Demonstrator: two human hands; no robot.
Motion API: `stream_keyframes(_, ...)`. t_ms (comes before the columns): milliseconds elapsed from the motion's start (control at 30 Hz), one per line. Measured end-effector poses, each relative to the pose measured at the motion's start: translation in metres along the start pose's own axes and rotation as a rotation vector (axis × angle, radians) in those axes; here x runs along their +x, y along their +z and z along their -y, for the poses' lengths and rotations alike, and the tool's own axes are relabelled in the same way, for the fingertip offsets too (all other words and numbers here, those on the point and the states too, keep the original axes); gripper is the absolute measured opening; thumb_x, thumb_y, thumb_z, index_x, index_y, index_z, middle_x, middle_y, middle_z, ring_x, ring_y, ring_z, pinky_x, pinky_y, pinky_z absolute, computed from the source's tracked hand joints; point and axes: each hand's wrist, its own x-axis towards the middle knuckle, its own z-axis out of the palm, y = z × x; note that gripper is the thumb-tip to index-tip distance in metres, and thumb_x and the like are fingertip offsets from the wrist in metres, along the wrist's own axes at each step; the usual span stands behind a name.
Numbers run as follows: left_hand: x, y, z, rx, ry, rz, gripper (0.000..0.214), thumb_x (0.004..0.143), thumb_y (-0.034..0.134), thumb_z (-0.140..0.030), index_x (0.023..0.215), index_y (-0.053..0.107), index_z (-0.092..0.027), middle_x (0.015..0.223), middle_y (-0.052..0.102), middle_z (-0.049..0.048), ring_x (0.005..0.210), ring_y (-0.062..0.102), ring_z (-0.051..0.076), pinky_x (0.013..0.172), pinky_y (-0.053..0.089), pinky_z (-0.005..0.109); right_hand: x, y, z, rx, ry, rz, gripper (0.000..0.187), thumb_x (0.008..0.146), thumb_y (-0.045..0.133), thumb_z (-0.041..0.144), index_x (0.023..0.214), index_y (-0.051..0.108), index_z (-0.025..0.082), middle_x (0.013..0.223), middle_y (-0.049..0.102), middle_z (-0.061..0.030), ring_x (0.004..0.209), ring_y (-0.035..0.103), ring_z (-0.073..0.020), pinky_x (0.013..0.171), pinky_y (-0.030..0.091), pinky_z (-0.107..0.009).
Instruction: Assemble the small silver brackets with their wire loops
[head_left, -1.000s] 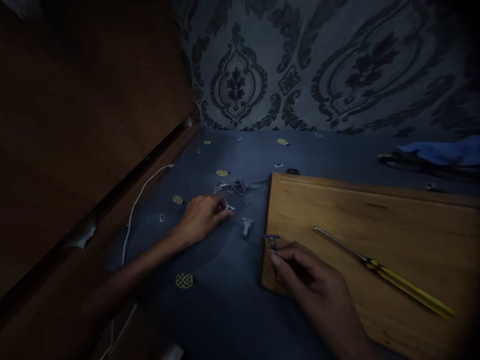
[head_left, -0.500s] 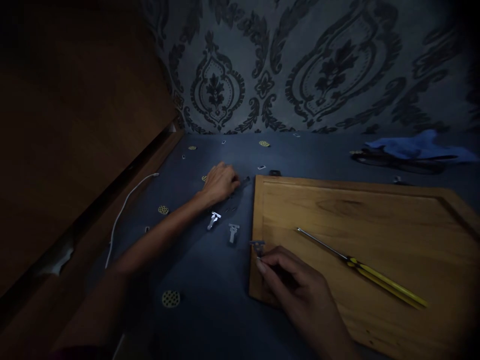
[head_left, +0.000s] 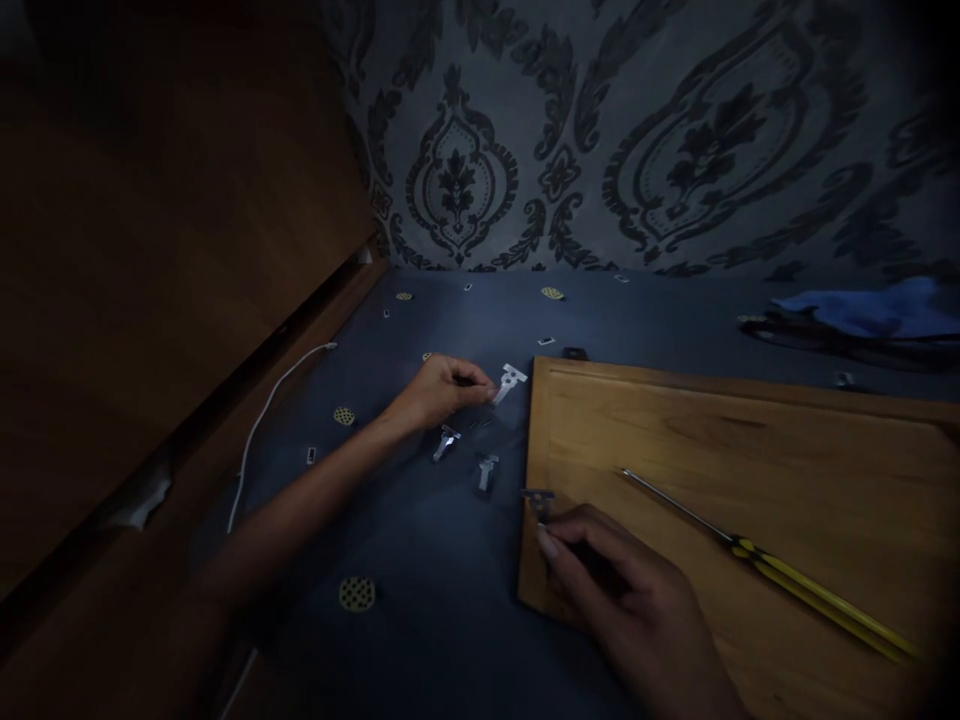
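Observation:
My left hand (head_left: pixel 442 390) pinches a T-shaped metal cabinet hinge (head_left: pixel 510 380) between thumb and fingertips, just above the blue-grey sheet. Another cabinet hinge (head_left: pixel 540 500), darker in this light, is gripped by my right hand (head_left: pixel 630 590) at the left edge of a wooden cabinet door (head_left: pixel 697 420). Between the hands, a shiny hinge (head_left: pixel 446 442) and a duller hinge (head_left: pixel 486 472) lie on the sheet. Small dark bits, perhaps screws (head_left: pixel 480 423), lie close to them. On the door rests a screwdriver (head_left: pixel 765 560) with a yellow and black handle.
A white cable (head_left: pixel 262 410) curves along the left, beside a brown wooden panel (head_left: pixel 180 250). Blue cloth (head_left: pixel 870 305) and a dark item lie at the back right. A patterned wall (head_left: pixel 562 120) rises behind the patterned sheet (head_left: pixel 435 560).
My left hand has lifted a hinge off the sheet and turned slightly toward the door. My right hand keeps its hinge at the door's edge. The whole view has shifted slightly.

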Motion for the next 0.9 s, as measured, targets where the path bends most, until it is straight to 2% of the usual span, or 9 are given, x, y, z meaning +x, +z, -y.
stream_keyframes(400, -0.012, -0.004, 0.004, 0.024, 0.007, 0.033, 0.022, 0.077, 0.084, -0.036, 0.077, 0.080, -0.014, 0.074, 0.073, 0.0032, 0.067, 0.064, 0.013, 0.066, 0.051, 0.025, 0.000, -0.002, 0.004, -0.014, 0.030, 0.001, 0.027, 0.090, 0.065, 0.034, 0.065, 0.070, 0.025, 0.061, 0.065, 0.0011, 0.050, 0.060, -0.0120, 0.047, 0.048, -0.018)
stream_keyframes(633, -0.020, 0.002, 0.008, 0.138, 0.030, 0.065, 0.009, 0.080, 0.080, -0.023, 0.076, 0.080, -0.015, 0.077, 0.073, 0.0032, 0.073, 0.064, 0.014, 0.074, 0.050, 0.028, 0.000, -0.003, 0.003, -0.010, 0.041, 0.014, 0.027, 0.091, 0.065, 0.034, 0.066, 0.069, 0.025, 0.063, 0.066, 0.0007, 0.053, 0.063, -0.0134, 0.050, 0.050, -0.019)
stream_keyframes(700, -0.025, 0.001, 0.009, 0.228, 0.060, 0.044, 0.007, 0.080, 0.080, -0.019, 0.073, 0.079, -0.017, 0.081, 0.073, 0.0025, 0.080, 0.064, 0.016, 0.084, 0.050, 0.032, 0.000, -0.004, 0.001, -0.023, 0.050, 0.025, 0.028, 0.092, 0.065, 0.036, 0.067, 0.070, 0.025, 0.063, 0.067, 0.0000, 0.053, 0.064, -0.0142, 0.050, 0.051, -0.020)
stream_keyframes(767, -0.027, -0.002, 0.009, 0.436, 0.125, -0.030, 0.008, 0.085, 0.077, -0.018, 0.077, 0.078, -0.020, 0.086, 0.074, 0.0025, 0.089, 0.064, 0.020, 0.093, 0.049, 0.036, 0.001, -0.005, 0.000, -0.031, 0.062, 0.036, 0.029, 0.092, 0.065, 0.038, 0.067, 0.070, 0.025, 0.063, 0.066, -0.0006, 0.053, 0.063, -0.0149, 0.050, 0.051, -0.022)
stream_keyframes(833, -0.025, -0.008, 0.010, 0.685, 0.189, -0.113, 0.010, 0.092, 0.072, -0.019, 0.085, 0.078, -0.022, 0.090, 0.074, 0.0030, 0.095, 0.063, 0.023, 0.096, 0.049, 0.039, 0.001, -0.004, 0.000, -0.035, 0.079, 0.052, 0.031, 0.093, 0.064, 0.041, 0.067, 0.070, 0.025, 0.063, 0.066, -0.0012, 0.053, 0.063, -0.0156, 0.050, 0.052, -0.023)
stream_keyframes(900, -0.018, -0.014, 0.010, 0.819, 0.212, -0.148, 0.009, 0.096, 0.068, -0.019, 0.092, 0.076, -0.022, 0.093, 0.074, 0.0034, 0.095, 0.062, 0.023, 0.094, 0.050, 0.039, 0.001, -0.002, 0.000, -0.042, 0.090, 0.058, 0.033, 0.094, 0.064, 0.044, 0.067, 0.071, 0.025, 0.064, 0.067, -0.0017, 0.054, 0.064, -0.0163, 0.051, 0.053, -0.023)
